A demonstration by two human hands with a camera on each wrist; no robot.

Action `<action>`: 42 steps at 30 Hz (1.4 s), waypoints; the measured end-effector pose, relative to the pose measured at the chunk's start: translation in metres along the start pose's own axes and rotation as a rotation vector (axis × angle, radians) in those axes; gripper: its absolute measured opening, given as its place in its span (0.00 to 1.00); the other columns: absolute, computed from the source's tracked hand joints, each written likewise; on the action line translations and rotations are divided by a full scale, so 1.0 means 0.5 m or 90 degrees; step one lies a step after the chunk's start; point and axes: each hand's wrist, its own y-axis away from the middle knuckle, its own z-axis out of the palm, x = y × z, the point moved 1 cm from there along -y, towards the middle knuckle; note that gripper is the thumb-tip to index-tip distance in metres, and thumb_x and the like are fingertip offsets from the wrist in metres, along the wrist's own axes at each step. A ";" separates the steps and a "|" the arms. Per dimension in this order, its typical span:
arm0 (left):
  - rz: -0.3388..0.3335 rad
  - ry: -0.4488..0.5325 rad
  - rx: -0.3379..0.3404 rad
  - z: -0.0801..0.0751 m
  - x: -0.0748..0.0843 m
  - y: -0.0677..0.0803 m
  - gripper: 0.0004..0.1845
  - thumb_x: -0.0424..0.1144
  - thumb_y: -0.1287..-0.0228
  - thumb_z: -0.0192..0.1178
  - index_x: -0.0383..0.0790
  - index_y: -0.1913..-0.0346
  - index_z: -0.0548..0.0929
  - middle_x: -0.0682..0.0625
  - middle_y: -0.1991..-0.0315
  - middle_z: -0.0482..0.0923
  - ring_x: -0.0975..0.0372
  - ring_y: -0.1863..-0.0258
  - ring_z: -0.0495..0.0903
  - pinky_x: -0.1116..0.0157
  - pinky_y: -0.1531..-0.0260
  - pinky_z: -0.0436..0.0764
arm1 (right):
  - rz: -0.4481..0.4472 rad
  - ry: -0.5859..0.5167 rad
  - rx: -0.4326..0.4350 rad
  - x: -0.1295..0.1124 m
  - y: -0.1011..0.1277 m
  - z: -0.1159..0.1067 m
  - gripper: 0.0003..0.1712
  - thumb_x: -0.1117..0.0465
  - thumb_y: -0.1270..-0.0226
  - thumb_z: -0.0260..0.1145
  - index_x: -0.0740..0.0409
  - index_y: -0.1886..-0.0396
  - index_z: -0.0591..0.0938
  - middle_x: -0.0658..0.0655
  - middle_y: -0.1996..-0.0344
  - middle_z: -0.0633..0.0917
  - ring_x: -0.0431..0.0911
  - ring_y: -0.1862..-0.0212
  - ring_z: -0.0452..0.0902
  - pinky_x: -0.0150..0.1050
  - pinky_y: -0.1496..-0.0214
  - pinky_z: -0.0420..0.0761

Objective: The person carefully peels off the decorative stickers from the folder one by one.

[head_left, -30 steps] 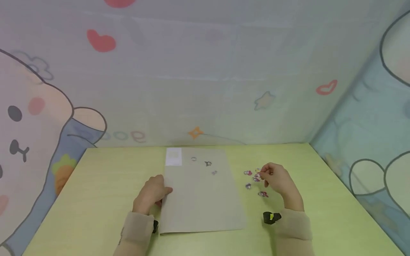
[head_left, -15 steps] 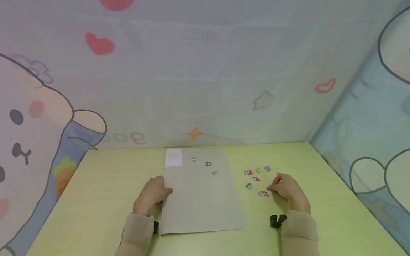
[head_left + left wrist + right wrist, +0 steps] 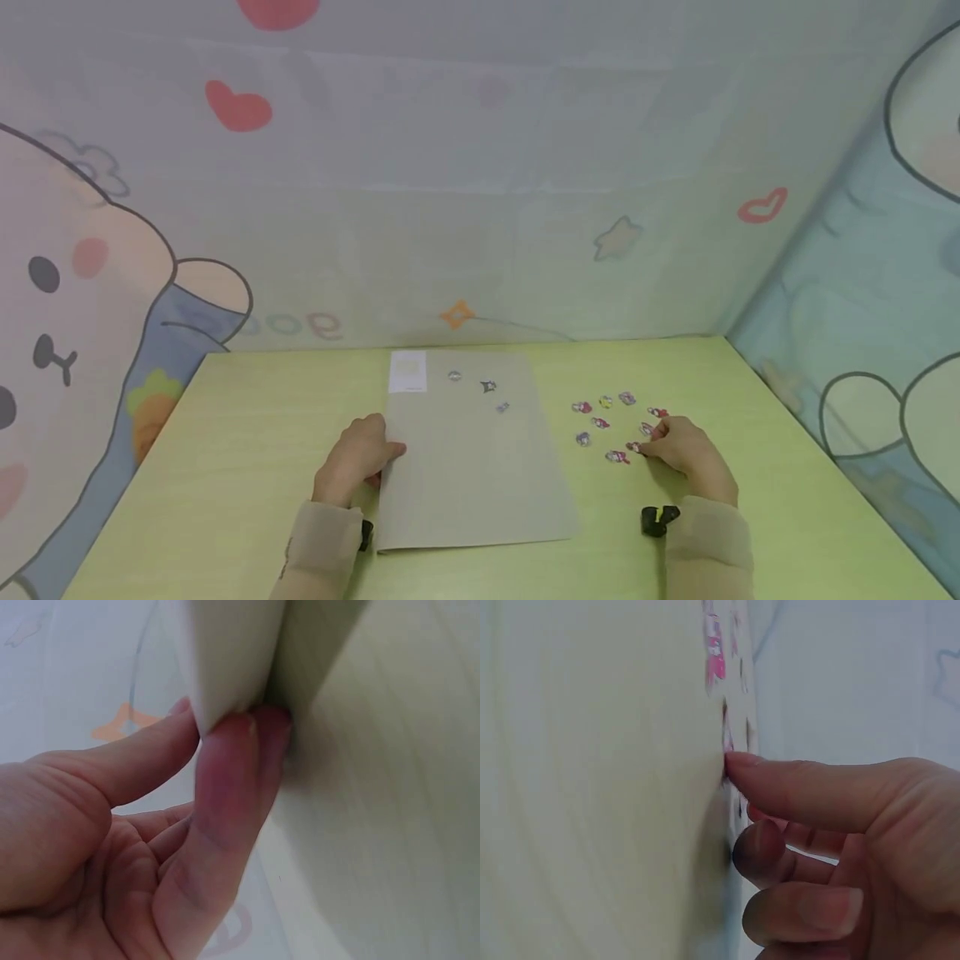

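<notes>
Your left hand (image 3: 358,457) sits at the left edge of the grey-brown rectangular paper sheet (image 3: 472,467), and the left wrist view shows its thumb and forefinger pinching that edge (image 3: 232,667) and lifting it slightly off the pale green wooden surface (image 3: 240,450). The sheet runs with its long axis away from you, and at its far end it carries a small white label (image 3: 407,371) and three tiny stickers (image 3: 487,385). To the right of the sheet, well apart from your left hand, a loose cluster of small pink and purple stickers (image 3: 600,422) lies scattered on the surface. Your right hand (image 3: 678,446) rests at the right side of that cluster, its fingers loosely curled, with one straight fingertip (image 3: 739,763) pressed down on the nearest pink sticker (image 3: 636,448); you cannot tell from these views whether the sticker is already lifted or only touched. So the stickers lie just left of your right hand, much nearer to it than to the left, and the open middle of the sheet lies further left, between your two hands.
</notes>
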 end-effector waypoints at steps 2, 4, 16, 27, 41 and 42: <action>0.004 -0.001 -0.001 0.000 0.001 0.000 0.11 0.36 0.34 0.64 0.29 0.63 0.75 0.43 0.79 0.73 0.58 0.87 0.78 0.67 0.82 0.72 | 0.000 -0.009 -0.005 0.003 0.004 -0.006 0.11 0.62 0.38 0.67 0.63 0.69 0.73 0.57 0.73 0.73 0.49 0.70 0.68 0.39 0.69 0.67; 0.006 -0.002 -0.001 0.000 0.002 0.000 0.11 0.36 0.34 0.64 0.29 0.64 0.75 0.43 0.80 0.73 0.58 0.88 0.78 0.67 0.83 0.72 | 0.010 -0.023 -0.009 0.002 0.007 -0.012 0.10 0.62 0.35 0.64 0.64 0.67 0.73 0.56 0.74 0.73 0.48 0.71 0.68 0.39 0.70 0.67; -0.001 0.002 -0.006 0.001 -0.001 -0.006 0.11 0.35 0.34 0.64 0.28 0.63 0.75 0.43 0.79 0.74 0.58 0.88 0.79 0.67 0.83 0.73 | -0.038 -0.065 0.020 -0.064 0.011 -0.023 0.19 0.54 0.26 0.57 0.66 0.49 0.72 0.66 0.57 0.78 0.51 0.67 0.74 0.45 0.67 0.75; -0.004 -0.004 -0.012 0.002 0.001 0.001 0.14 0.35 0.34 0.63 0.25 0.58 0.74 0.41 0.74 0.75 0.57 0.88 0.79 0.65 0.81 0.77 | -0.199 -0.025 0.062 -0.139 0.000 0.011 0.17 0.59 0.27 0.59 0.65 0.46 0.74 0.65 0.53 0.78 0.56 0.56 0.76 0.50 0.58 0.76; 0.005 -0.006 0.005 0.005 -0.003 -0.005 0.17 0.35 0.34 0.64 0.23 0.54 0.74 0.41 0.74 0.76 0.58 0.88 0.78 0.65 0.81 0.78 | -0.367 0.020 -0.010 -0.371 -0.053 0.037 0.22 0.61 0.27 0.60 0.62 0.37 0.74 0.61 0.47 0.78 0.56 0.48 0.76 0.50 0.49 0.76; 0.005 -0.009 0.007 0.003 -0.003 -0.006 0.17 0.35 0.34 0.64 0.23 0.55 0.74 0.40 0.74 0.76 0.58 0.88 0.78 0.64 0.81 0.78 | -0.383 0.038 -0.016 -0.386 -0.061 0.040 0.22 0.61 0.27 0.60 0.62 0.36 0.73 0.61 0.46 0.78 0.55 0.47 0.75 0.50 0.48 0.76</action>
